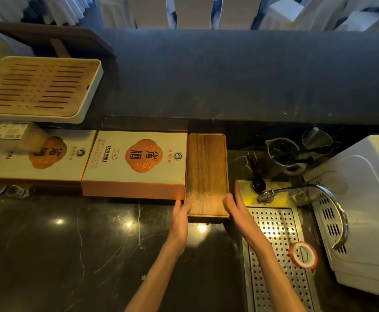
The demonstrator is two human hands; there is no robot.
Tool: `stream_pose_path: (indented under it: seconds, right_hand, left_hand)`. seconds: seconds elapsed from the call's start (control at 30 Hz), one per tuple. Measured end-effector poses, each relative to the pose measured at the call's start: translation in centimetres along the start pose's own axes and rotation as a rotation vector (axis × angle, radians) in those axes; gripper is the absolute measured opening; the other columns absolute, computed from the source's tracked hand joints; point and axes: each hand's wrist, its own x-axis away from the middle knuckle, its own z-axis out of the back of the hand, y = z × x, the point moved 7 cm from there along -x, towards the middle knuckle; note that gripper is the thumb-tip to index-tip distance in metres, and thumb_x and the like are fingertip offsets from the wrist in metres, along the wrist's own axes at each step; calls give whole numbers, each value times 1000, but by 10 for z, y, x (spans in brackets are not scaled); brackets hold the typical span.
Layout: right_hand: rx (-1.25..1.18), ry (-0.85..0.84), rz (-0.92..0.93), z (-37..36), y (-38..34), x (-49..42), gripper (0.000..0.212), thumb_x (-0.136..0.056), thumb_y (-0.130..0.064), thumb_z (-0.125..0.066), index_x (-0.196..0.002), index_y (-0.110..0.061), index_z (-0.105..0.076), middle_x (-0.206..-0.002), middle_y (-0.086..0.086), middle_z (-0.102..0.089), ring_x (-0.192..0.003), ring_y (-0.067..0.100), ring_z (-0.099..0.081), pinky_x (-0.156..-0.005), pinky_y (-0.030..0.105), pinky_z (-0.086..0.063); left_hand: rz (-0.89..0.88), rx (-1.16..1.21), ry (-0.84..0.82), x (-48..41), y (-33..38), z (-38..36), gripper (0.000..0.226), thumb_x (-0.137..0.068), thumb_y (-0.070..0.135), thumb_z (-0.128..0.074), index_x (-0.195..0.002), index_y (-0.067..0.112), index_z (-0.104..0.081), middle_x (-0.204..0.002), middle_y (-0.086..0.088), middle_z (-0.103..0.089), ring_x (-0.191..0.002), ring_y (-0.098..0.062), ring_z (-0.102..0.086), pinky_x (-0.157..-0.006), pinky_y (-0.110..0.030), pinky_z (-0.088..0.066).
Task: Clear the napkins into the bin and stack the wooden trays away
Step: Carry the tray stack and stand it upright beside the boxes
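Observation:
A dark brown wooden tray (207, 170) lies lengthwise on the black marble counter, wedged beside a white and orange gift box. My left hand (181, 216) presses its fingers against the tray's near left corner. My right hand (237, 204) lies flat along the near right edge, fingers stretched out. Both hands touch the tray's sides at its near end. A slatted bamboo tray in a white frame (38, 87) rests on the raised ledge at the far left. No napkins or bin are in view.
Two white and orange gift boxes (136, 163) (37, 156) lie left of the tray. To the right are a perforated steel drain tray (276, 248), a faucet (319, 194), metal cups (283, 154), a black spoon (257, 181), a red tape roll (303, 254) and a white appliance (368, 212).

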Motion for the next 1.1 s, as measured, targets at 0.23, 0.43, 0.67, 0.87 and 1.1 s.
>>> stream_pose_path:
  seconds: [0.23, 0.43, 0.67, 0.87, 1.1]
  right_hand:
    - [47, -84, 105, -20, 6, 17, 114, -65, -81, -61, -154, -34, -7, -140, -18, -45, -115, -18, -49, -85, -1, -40]
    - [52, -82, 108, -19, 6, 16, 104, -72, -67, -68, -153, -35, -11, -140, -17, -47, -116, -14, -51, -85, 3, -44]
    - [538, 142, 237, -14, -10, 44, 103, -81, -72, -53, -152, -38, 14, -164, -13, 3, -151, 9, 0, -121, 37, -12]
    - [1193, 198, 324, -22, 4, 72, 85, -90, -70, -28, -153, -32, 15, -162, -7, 20, -149, 21, 21, -121, 52, 1]
    - [1147, 163, 328, -24, 7, 71, 81, -93, -61, -31, -152, -33, 17, -161, -7, 24, -150, 18, 17, -122, 47, 1]
  left_hand:
    - [-7, -77, -34, 8, -3, -9, 58, -84, 59, -51, -133, 27, -51, -119, 6, -69, -113, -11, -63, -101, -36, -47]
    - [-1, -64, -15, 13, 3, -11, 59, -86, 56, -49, -135, 23, -49, -122, 2, -67, -116, -14, -62, -103, -37, -46]
    - [-184, -512, 206, 45, 25, -7, 46, -101, 38, -37, -146, 26, -35, -140, 9, -48, -134, -11, -43, -104, -26, -42]
    - [-739, -1284, 81, 90, 21, -31, 62, -96, 16, -41, -153, 11, -19, -163, -5, -14, -152, -23, -3, -123, -48, -14]
    - [-518, -1554, 57, 79, 7, -32, 76, -96, 32, -33, -151, 22, 18, -161, 3, 23, -147, -19, 27, -121, -53, 8]
